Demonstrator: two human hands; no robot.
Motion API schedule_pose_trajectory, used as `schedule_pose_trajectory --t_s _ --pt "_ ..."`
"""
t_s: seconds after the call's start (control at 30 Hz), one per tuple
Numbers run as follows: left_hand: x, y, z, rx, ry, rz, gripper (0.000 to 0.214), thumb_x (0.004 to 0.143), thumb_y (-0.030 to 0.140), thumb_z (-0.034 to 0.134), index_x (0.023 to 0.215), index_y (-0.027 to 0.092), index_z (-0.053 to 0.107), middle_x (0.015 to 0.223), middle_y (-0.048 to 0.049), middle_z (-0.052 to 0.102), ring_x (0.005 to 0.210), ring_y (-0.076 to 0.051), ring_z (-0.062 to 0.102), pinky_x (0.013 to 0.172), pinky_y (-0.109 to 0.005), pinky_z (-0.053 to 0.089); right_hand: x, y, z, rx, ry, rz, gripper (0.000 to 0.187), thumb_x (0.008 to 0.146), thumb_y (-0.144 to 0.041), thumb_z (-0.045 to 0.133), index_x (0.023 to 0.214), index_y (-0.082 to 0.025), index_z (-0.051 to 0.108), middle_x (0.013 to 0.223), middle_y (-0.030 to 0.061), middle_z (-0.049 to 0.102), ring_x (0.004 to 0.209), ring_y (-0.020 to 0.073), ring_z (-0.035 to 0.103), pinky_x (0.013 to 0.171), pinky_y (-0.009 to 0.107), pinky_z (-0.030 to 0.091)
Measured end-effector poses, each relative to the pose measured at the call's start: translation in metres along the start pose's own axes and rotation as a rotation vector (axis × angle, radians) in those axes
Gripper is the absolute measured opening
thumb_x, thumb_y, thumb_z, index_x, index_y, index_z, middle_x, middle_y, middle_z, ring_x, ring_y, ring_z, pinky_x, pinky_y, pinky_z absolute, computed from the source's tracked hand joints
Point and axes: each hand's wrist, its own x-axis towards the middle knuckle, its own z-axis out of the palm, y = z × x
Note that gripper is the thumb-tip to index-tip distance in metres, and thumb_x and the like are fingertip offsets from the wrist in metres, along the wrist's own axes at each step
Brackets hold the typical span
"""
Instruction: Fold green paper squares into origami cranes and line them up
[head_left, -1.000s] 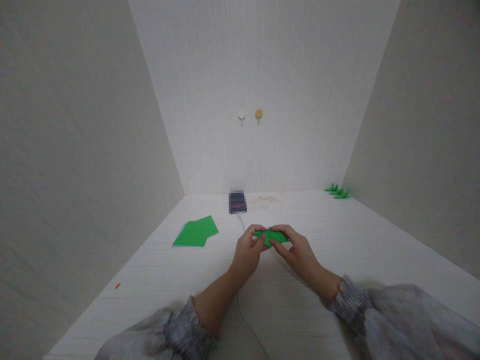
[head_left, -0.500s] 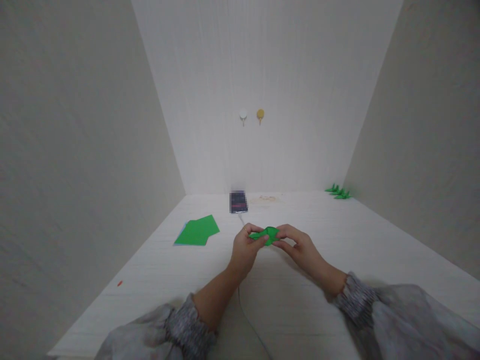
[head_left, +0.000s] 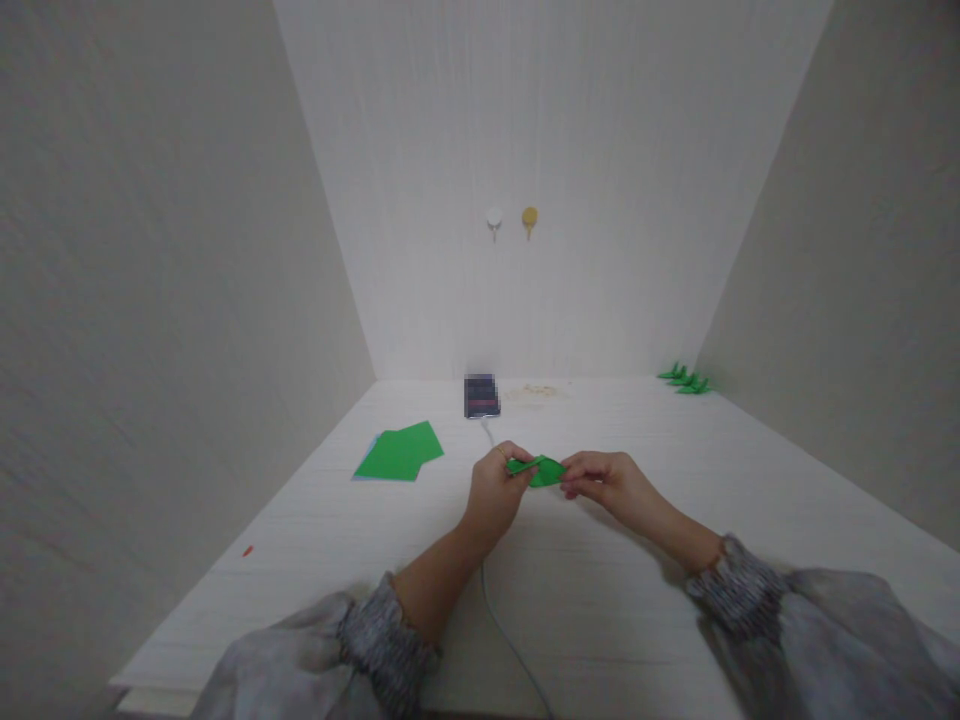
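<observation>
A piece of folded green paper [head_left: 547,472] is held between my two hands above the middle of the white table. My left hand [head_left: 496,491] pinches its left part, with the thumb lying along the near side. At the right tip of the paper, the fingertips and thumb of my right hand [head_left: 609,478] are closed on it. Fingers cover both ends, so the whole folded shape does not show.
Flat green sheets [head_left: 401,452] lie to the left on the table [head_left: 600,620]. Several folded green paper pieces [head_left: 685,380] stand at the back right. A phone [head_left: 481,397] with a cable [head_left: 504,630] rests near the back wall. A small red scrap [head_left: 247,551] is at left.
The right hand has shifted slightly right, to the paper's tip. The folded paper looks flatter and more pointed on that side. The left hand keeps its pinch; the view has shifted a little.
</observation>
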Motion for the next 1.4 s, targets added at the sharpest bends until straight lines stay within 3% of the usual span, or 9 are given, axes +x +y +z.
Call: schedule_pose_trajectory --t_s 0.17,0.4,0.7,0.87,1.0,1.2,1.4 --pt "0.000 0.001 0.000 0.017 0.000 -0.004 0.005 0.064 0.020 0.059 0.069 0.017 0.057 0.065 0.0005 0.058 0.062 -0.013 0.052 0.059 -0.023 0.041 0.000 0.001 0.003 0.011 -0.013 0.149 0.011 0.065 -0.027 0.061 0.065 -0.016 0.059 0.053 -0.0010 0.062 0.052 0.0141 0.060 0.053 0.025 0.046" --pt "0.000 0.013 0.002 0.057 0.039 0.000 0.005 0.066 0.020 0.057 0.070 0.017 0.057 0.065 0.0006 0.057 0.061 -0.012 0.052 0.059 -0.023 0.040 0.001 -0.005 0.009 -0.020 0.127 0.120 0.014 0.068 -0.029 0.058 0.063 -0.017 0.052 0.054 -0.0004 0.060 0.052 0.0130 0.058 0.052 0.024 0.044" --pt "0.001 0.003 0.003 -0.002 0.061 0.000 0.008 0.067 0.023 0.057 0.072 0.016 0.057 0.066 0.0000 0.057 0.060 -0.012 0.051 0.057 -0.023 0.040 0.005 0.003 0.012 0.318 0.213 0.118 0.024 0.063 -0.028 0.063 0.073 -0.019 0.043 0.057 -0.0044 0.056 0.051 0.0130 0.060 0.052 0.025 0.045" --pt "0.002 0.004 0.006 -0.043 0.093 0.023 0.011 0.068 0.024 0.056 0.075 0.015 0.055 0.070 -0.0005 0.057 0.064 -0.012 0.053 0.061 -0.024 0.042 0.005 -0.007 0.017 0.419 0.272 0.189 0.036 0.056 -0.029 0.068 0.082 -0.018 0.045 0.059 -0.0043 0.057 0.050 0.0124 0.058 0.053 0.026 0.047" --pt "0.001 0.012 0.008 -0.049 0.109 0.046 0.009 0.069 0.023 0.055 0.075 0.015 0.053 0.072 -0.0010 0.056 0.070 -0.013 0.053 0.065 -0.025 0.043 0.003 -0.018 0.020 0.290 0.244 0.292 0.021 0.063 -0.033 0.061 0.064 -0.014 0.053 0.052 -0.0010 0.057 0.046 0.0107 0.054 0.049 0.022 0.042" --pt "-0.001 0.016 0.006 0.022 0.022 0.037 0.019 0.065 0.022 0.060 0.081 0.017 0.051 0.073 0.0006 0.054 0.066 -0.011 0.052 0.060 -0.022 0.042 0.003 -0.019 0.018 0.152 0.274 0.269 0.021 0.067 -0.034 0.057 0.061 -0.014 0.060 0.046 -0.0005 0.056 0.046 0.0115 0.051 0.050 0.022 0.037" --pt "0.002 0.009 0.005 -0.055 -0.007 -0.037 0.038 0.059 0.025 0.066 0.093 0.018 0.050 0.078 0.0000 0.055 0.067 -0.011 0.054 0.059 -0.022 0.041 0.001 -0.016 0.015 0.145 0.246 0.272 0.029 0.069 -0.039 0.054 0.060 -0.013 0.062 0.043 -0.0003 0.055 0.043 0.0112 0.050 0.050 0.022 0.036"
